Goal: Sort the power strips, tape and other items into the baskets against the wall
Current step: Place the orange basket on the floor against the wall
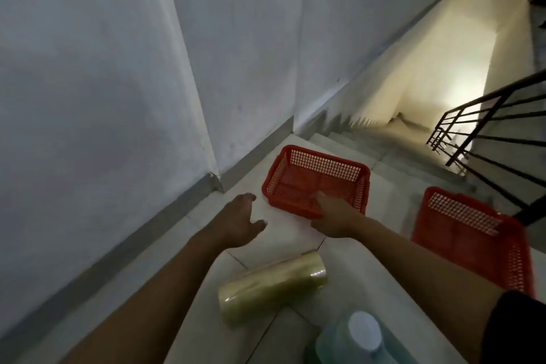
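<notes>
Left hand (242, 220): fingers spread, holding nothing, over floor | Right hand (332, 217): at near rim of red basket (316, 179) beside wall, grip unclear | Tape rolls (273, 284): lying on floor, blurred | Second basket (472, 233), bottle (359, 340): cut off.

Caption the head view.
Both hands reach toward an empty red basket on a stair landing, tape roll nearby.

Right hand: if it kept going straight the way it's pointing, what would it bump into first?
Probably the red basket. The right hand points forward at its near wall and already overlaps the rim in this view, though depth is hard to judge, so contact is uncertain.
</notes>
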### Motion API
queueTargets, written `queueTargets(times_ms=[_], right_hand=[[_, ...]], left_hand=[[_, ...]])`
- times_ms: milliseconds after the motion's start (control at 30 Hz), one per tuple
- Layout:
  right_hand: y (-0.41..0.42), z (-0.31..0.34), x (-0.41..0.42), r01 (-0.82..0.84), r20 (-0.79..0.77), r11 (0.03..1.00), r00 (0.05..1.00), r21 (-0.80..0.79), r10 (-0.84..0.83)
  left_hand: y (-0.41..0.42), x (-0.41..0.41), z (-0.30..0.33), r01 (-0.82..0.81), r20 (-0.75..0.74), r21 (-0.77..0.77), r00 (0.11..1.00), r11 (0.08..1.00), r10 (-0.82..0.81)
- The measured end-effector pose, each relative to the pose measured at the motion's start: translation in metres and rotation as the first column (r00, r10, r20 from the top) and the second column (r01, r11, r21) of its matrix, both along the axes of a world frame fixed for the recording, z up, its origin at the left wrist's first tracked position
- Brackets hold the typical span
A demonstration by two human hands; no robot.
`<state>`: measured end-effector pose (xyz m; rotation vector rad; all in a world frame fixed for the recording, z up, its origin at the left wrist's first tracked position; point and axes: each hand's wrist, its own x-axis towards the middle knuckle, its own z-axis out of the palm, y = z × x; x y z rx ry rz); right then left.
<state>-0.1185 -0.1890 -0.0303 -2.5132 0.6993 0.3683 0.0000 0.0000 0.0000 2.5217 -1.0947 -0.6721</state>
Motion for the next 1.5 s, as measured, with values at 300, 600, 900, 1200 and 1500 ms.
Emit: queueTargets(times_ms=[300,600,900,1200,1500], right_hand=[[-0.086,-0.144,-0.021,0.041,0.007,0.989,0.999,-0.144,-0.04],[-0.092,-0.223,-0.033,0.049,0.046,0.888,0.998,-0.458,-0.031],[-0.076,-0.194,-0.05,0.066,0.142,0.901,0.99,-0.429,-0.005],[-0.046,-0.039,-0.037,-0.113,0.199,0.83,0.945,-0.546,0.26],[0.09,0.052,0.041,-0.492,0.013,0.665,0.799,-0.562,0.602]], left_hand=[[-0.046,0.0,-0.183,0.09,-0.022,0.053,0.996,0.995,-0.089],[-0.048,-0.004,-0.238,0.08,-0.042,0.081,0.996,0.994,-0.077],[-0.047,-0.013,-0.23,0.05,0.046,-0.065,0.998,0.997,-0.048],[-0.01,0.005,-0.136,0.089,0.646,-0.357,0.742,0.93,0.177],[0.171,0.032,-0.058,0.025,0.549,-0.154,0.834,0.988,0.064]])
